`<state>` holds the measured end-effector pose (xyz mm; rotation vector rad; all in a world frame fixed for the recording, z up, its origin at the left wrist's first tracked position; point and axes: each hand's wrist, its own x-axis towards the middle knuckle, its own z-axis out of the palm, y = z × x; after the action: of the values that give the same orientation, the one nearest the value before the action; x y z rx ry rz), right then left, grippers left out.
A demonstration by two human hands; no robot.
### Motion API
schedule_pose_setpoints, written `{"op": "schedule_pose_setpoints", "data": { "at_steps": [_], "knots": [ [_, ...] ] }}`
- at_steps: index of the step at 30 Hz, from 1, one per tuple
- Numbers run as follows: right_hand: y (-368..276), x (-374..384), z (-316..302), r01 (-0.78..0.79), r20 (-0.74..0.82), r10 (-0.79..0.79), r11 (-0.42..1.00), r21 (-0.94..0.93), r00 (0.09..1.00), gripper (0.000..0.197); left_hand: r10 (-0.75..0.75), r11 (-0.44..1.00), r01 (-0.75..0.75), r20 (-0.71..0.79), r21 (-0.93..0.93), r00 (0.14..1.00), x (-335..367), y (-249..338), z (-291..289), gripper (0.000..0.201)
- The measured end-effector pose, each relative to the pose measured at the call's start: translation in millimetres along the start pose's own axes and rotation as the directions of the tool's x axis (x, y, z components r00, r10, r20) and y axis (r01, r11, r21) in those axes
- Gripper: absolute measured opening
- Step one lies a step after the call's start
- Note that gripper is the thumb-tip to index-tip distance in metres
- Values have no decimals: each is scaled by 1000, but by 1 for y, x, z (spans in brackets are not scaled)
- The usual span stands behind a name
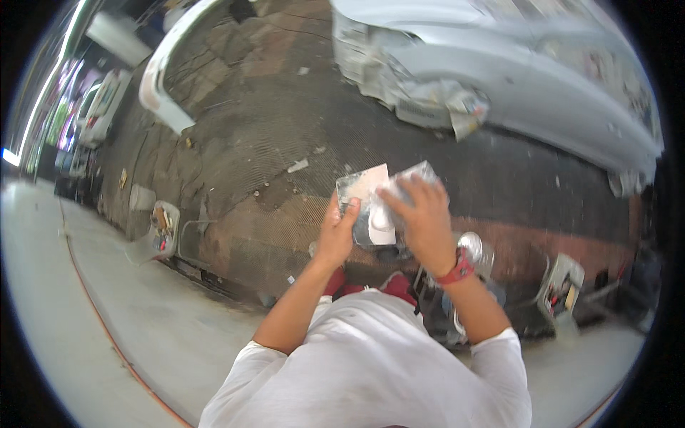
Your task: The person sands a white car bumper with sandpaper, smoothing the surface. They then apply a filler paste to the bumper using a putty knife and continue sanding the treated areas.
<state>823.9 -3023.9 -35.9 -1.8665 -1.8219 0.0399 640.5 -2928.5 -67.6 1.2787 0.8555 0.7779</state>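
My left hand (pixel 337 232) is closed on the near left edge of a small flat board (pixel 362 230), its thumb lying on top. Pale pinkish and white paste (pixel 380 216) covers much of the board, and dark grey shows along its lower part. My right hand (pixel 426 221), wearing a red wristband, is at the board's right side, blurred by motion. Its fingers are bent over a pale, flat, whitish-grey piece (pixel 422 172) that sticks out beyond them. The kind of that piece is too smeared to tell.
A silvery-white car body (pixel 528 93) masked with paper stands at the far right. To the far left a curved white panel (pixel 158 78) stands over the dark, littered floor. Trays of small items (pixel 165 227) (pixel 561 289) flank me, and a round silvery container (pixel 471 246) is by my right wrist.
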Motion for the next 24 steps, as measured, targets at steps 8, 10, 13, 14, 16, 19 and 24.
{"op": "schedule_pose_setpoints", "data": {
  "at_steps": [8, 10, 13, 14, 16, 19, 24],
  "knots": [
    [-119, 111, 46, 407, 291, -405, 912, 56, 867, 68, 1, 801, -337, -562, -495, 827, 66, -18, -185, 40],
    [-163, 152, 48, 487, 178, -522, 849, 206, 834, 67, -94, 750, -232, -447, -620, 890, 74, -17, -226, 38],
    [-207, 205, 108, 316, 177, -463, 791, 523, 868, 61, -146, 660, -149, -320, -736, 936, 84, 7, -274, 37],
    [-209, 227, 131, 306, 228, -427, 853, 423, 875, 62, -141, 640, -163, -324, -751, 935, 85, 15, -285, 38],
    [-191, 267, 176, 261, 319, -315, 944, 202, 894, 64, -56, 696, -194, -322, -691, 945, 95, 12, -317, 39],
    [-214, 310, 194, 171, 339, -255, 951, 257, 906, 67, -127, 667, -126, -279, -734, 952, 94, 6, -365, 40],
    [-276, 358, 242, -61, 390, -407, 622, 780, 826, 56, -172, 639, -323, -538, -698, 825, 128, 15, -437, 38]
  ]
}}
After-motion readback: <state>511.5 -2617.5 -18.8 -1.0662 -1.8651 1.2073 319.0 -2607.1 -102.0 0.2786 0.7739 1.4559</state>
